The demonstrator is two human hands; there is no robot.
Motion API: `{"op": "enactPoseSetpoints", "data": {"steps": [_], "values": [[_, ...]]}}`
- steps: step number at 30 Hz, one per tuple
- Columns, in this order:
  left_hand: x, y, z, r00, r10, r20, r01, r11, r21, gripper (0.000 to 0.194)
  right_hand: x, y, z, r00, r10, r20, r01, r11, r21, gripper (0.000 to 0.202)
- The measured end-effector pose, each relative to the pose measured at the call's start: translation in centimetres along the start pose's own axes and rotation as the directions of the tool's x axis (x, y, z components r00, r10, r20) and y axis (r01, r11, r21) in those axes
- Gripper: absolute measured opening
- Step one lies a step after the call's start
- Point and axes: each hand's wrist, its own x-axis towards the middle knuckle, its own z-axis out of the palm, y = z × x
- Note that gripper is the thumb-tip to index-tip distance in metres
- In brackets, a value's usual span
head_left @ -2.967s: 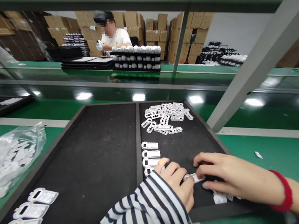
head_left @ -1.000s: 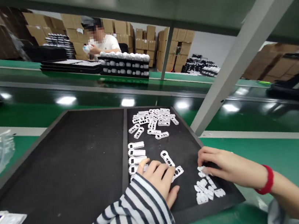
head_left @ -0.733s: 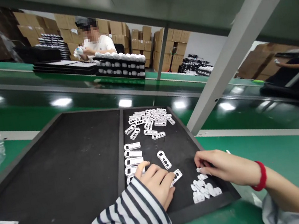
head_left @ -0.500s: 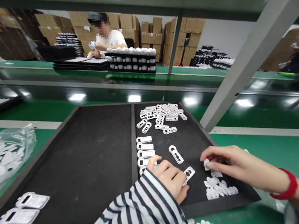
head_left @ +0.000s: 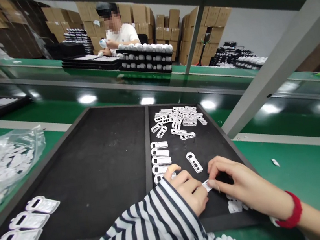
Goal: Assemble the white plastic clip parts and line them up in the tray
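Observation:
My left hand (head_left: pixel 190 192), in a striped sleeve, lies on the black divided tray (head_left: pixel 103 163) with its fingers closed on one end of a white plastic remote-shaped cover (head_left: pixel 206 185). My right hand (head_left: pixel 230 179), with a red wristband, presses its thumb and fingertips to the other end. The small white piece in its pinch is mostly hidden by the fingers. Another slotted cover (head_left: pixel 194 162) lies just beyond. A column of white covers (head_left: pixel 161 160) runs along the divider, partly behind my left hand. Small white pieces (head_left: pixel 234 205) sit under my right hand.
A pile of white covers (head_left: pixel 180 116) fills the tray's far right. Larger white casings (head_left: pixel 28 221) lie at left, near a clear bag of parts (head_left: pixel 5 165). A slanted metal post (head_left: pixel 261 78) rises at right. Across the line a person (head_left: pixel 121 36) handles a white part.
My right hand has moved left from the small pieces to the cover at my left fingertips, bringing one small piece. My left hand stays on the cover. The view has shifted slightly.

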Motion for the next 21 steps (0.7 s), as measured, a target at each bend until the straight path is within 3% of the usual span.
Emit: {"op": "enactPoseSetpoints", "data": {"steps": [3, 7, 13, 18, 21], "values": [[0.0, 0.2, -0.3, 1.000, -0.003, 0.005, 0.002, 1.000, 0.026, 0.015, 0.2, 0.0, 0.1, 0.999, 0.021, 0.027, -0.021, 1.000, -0.003, 0.014], [0.2, 0.5, -0.9, 0.984, -0.072, 0.160, 0.070, 0.997, 0.014, 0.002, 0.5, 0.3, 0.2, 0.999, 0.033, 0.025, -0.033, 0.999, -0.007, 0.012], [-0.2, 0.2, 0.0, 0.997, -0.038, 0.066, 0.038, 0.999, 0.012, 0.006, 0.0, 0.7, -1.3, 0.988, -0.101, 0.118, 0.108, 0.993, -0.054, 0.018], [-0.2, -0.1, -0.3, 0.980, -0.068, 0.186, 0.079, 0.996, -0.052, 0.011, -0.4, 0.6, -2.0, 0.987, -0.112, 0.116, 0.128, 0.981, -0.144, 0.024], [-0.1, 0.1, -0.6, 0.975, -0.094, 0.201, 0.109, 0.992, -0.065, 0.008, -0.4, 0.3, -2.0, 0.991, -0.088, 0.105, 0.099, 0.988, -0.114, 0.026]]}}
